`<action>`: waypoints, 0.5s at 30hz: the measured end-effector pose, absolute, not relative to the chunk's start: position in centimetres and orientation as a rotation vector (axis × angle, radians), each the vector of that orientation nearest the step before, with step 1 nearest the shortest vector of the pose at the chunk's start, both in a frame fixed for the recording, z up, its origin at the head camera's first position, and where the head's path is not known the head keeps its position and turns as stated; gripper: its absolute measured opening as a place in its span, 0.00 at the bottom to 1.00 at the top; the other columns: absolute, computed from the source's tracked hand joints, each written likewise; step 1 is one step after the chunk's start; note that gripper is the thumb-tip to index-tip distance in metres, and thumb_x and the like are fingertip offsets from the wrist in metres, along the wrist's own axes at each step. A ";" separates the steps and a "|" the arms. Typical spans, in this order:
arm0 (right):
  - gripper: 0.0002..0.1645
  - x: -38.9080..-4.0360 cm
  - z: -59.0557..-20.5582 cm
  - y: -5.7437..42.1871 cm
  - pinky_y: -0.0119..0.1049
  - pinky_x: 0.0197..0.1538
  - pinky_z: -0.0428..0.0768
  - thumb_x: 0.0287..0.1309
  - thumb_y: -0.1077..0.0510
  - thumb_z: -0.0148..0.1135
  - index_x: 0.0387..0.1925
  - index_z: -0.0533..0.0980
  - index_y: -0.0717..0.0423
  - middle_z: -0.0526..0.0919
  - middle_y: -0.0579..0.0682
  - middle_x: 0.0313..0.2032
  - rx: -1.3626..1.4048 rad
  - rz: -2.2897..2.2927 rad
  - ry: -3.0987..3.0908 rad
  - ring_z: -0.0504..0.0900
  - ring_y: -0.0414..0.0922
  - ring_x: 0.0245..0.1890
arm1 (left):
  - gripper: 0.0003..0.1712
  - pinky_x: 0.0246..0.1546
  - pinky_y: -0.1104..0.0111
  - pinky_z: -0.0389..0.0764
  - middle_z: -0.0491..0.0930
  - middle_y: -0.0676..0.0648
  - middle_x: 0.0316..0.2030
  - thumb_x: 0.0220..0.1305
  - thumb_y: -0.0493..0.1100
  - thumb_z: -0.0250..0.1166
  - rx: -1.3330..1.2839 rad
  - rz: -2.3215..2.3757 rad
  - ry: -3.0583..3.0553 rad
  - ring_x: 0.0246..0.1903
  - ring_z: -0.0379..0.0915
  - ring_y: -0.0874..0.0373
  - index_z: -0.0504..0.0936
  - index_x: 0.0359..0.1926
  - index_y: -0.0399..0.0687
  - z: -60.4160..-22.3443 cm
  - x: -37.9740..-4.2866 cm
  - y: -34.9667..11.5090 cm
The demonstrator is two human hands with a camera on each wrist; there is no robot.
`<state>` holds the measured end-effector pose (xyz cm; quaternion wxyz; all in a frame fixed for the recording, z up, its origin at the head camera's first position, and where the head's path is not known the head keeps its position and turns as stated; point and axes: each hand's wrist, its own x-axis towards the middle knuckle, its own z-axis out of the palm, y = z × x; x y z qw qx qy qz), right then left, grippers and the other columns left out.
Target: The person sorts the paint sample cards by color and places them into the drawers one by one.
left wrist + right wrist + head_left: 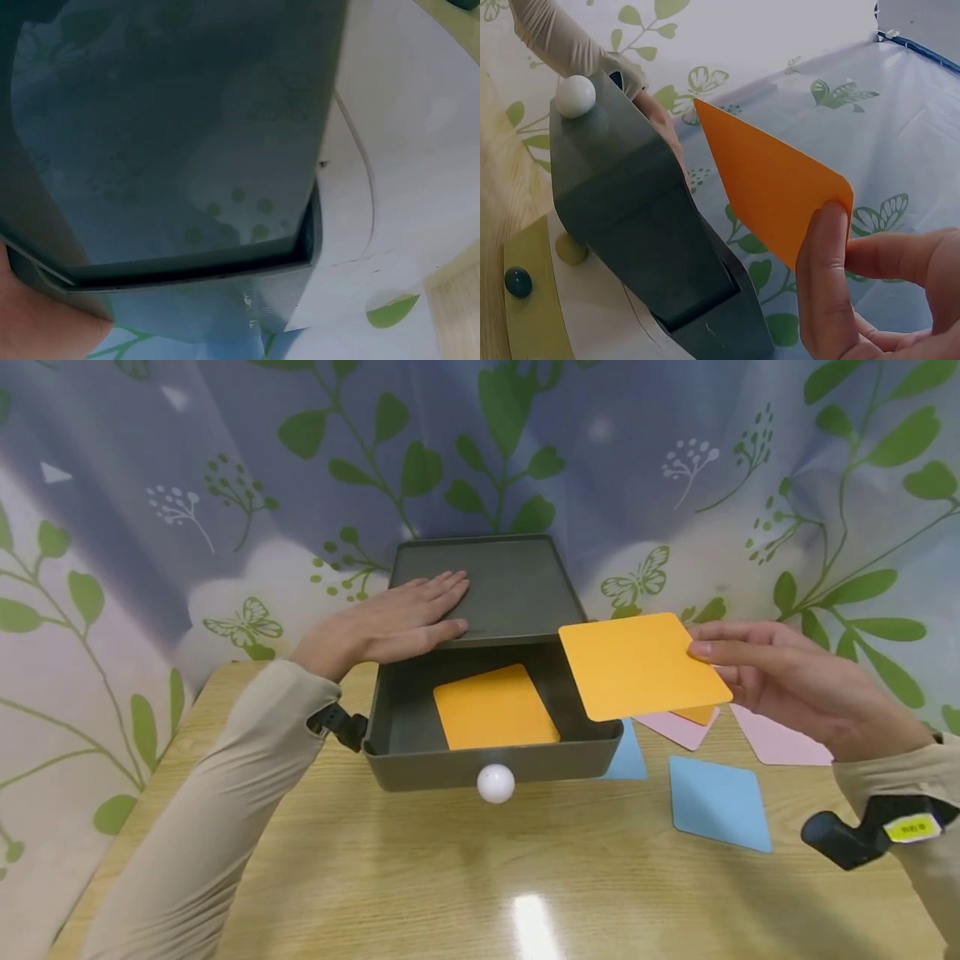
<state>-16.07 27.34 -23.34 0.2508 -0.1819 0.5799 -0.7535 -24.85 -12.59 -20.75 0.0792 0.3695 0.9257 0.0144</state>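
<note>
My left hand (408,618) rests flat, fingers extended, on the dark grey top (502,585) of a small chest of drawers. Below it the top drawer (435,768) is pulled out toward me, with a round white knob (496,783) on its front. An orange square card (495,710) lies inside the drawer. Between thumb and fingers, my right hand (795,677) pinches another orange card (641,664) by its right edge, in the air beside the drawer's right side. The right wrist view shows this held card (776,184) tilted, apart from the drawer.
Right of the chest, a blue card (720,802) and a pink card (780,739) lie on the wooden table (420,877). More cards there are partly covered. Lower drawers carry a yellow knob (571,249) and a dark knob (518,282). A leaf-patterned curtain (600,468) hangs behind.
</note>
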 end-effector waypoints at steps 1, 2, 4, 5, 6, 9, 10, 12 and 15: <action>0.22 -16.0 -23.3 27.2 0.35 0.45 0.81 0.72 0.71 0.38 0.55 0.77 0.64 0.83 0.54 0.48 -0.498 -2.051 1.577 0.84 0.47 0.40 | 0.39 0.73 0.58 0.35 0.32 0.42 0.76 0.77 0.58 0.36 1.107 0.050 2.769 0.74 0.27 0.50 0.36 0.76 0.40 -20.7 -24.8 -12.6; 0.22 -16.0 -23.3 27.0 0.35 0.45 0.81 0.72 0.71 0.38 0.55 0.77 0.64 0.83 0.54 0.48 -0.494 -2.055 1.573 0.84 0.47 0.40 | 0.39 0.73 0.58 0.36 0.32 0.42 0.76 0.76 0.58 0.37 1.112 0.062 2.766 0.74 0.27 0.50 0.37 0.76 0.40 -20.8 -24.9 -12.6; 0.21 -15.9 -23.2 26.6 0.35 0.46 0.81 0.72 0.71 0.39 0.54 0.77 0.65 0.83 0.54 0.49 -0.475 -2.066 1.567 0.84 0.47 0.41 | 0.40 0.73 0.58 0.36 0.33 0.42 0.76 0.76 0.58 0.37 1.123 0.088 2.767 0.74 0.28 0.50 0.38 0.76 0.40 -20.8 -25.0 -12.7; 0.20 -15.9 -23.1 26.4 0.35 0.46 0.82 0.72 0.71 0.40 0.54 0.77 0.65 0.82 0.54 0.48 -0.462 -2.071 1.567 0.84 0.47 0.41 | 0.39 0.73 0.57 0.37 0.34 0.42 0.76 0.76 0.58 0.38 1.125 0.104 2.768 0.74 0.29 0.50 0.39 0.76 0.40 -20.8 -25.1 -12.8; 0.19 -15.9 -23.1 26.2 0.35 0.46 0.82 0.72 0.70 0.41 0.54 0.77 0.65 0.82 0.54 0.48 -0.446 -2.071 1.573 0.84 0.47 0.41 | 0.39 0.73 0.57 0.38 0.35 0.43 0.76 0.76 0.58 0.39 1.127 0.118 2.770 0.74 0.29 0.50 0.40 0.76 0.41 -20.8 -25.1 -12.9; 0.17 -15.8 -23.1 25.6 0.34 0.45 0.81 0.71 0.69 0.44 0.52 0.78 0.63 0.82 0.53 0.48 -0.380 -2.070 1.623 0.84 0.45 0.40 | 0.38 0.73 0.57 0.40 0.36 0.44 0.76 0.76 0.58 0.40 1.126 0.141 2.778 0.74 0.31 0.51 0.42 0.76 0.43 -20.9 -25.3 -13.2; 0.16 -15.8 -23.1 25.4 0.32 0.44 0.81 0.71 0.68 0.45 0.51 0.78 0.62 0.81 0.51 0.49 -0.358 -2.067 1.660 0.83 0.43 0.39 | 0.38 0.73 0.57 0.40 0.37 0.45 0.76 0.76 0.58 0.40 1.126 0.149 2.779 0.74 0.31 0.51 0.42 0.76 0.43 -20.9 -25.3 -13.3; 0.15 -15.9 -23.1 25.1 0.31 0.40 0.80 0.70 0.67 0.48 0.49 0.80 0.60 0.79 0.49 0.49 -0.310 -2.063 1.732 0.81 0.40 0.37 | 0.38 0.73 0.56 0.40 0.37 0.45 0.76 0.76 0.58 0.39 1.128 0.150 2.777 0.74 0.31 0.51 0.42 0.76 0.43 -20.9 -25.3 -13.3; 0.14 -15.9 -23.2 24.7 0.30 0.38 0.80 0.70 0.66 0.50 0.48 0.81 0.58 0.77 0.48 0.50 -0.274 -2.084 1.767 0.80 0.39 0.35 | 0.39 0.73 0.56 0.40 0.37 0.44 0.76 0.76 0.59 0.39 1.131 0.146 2.780 0.74 0.32 0.51 0.43 0.76 0.43 -20.9 -25.3 -13.2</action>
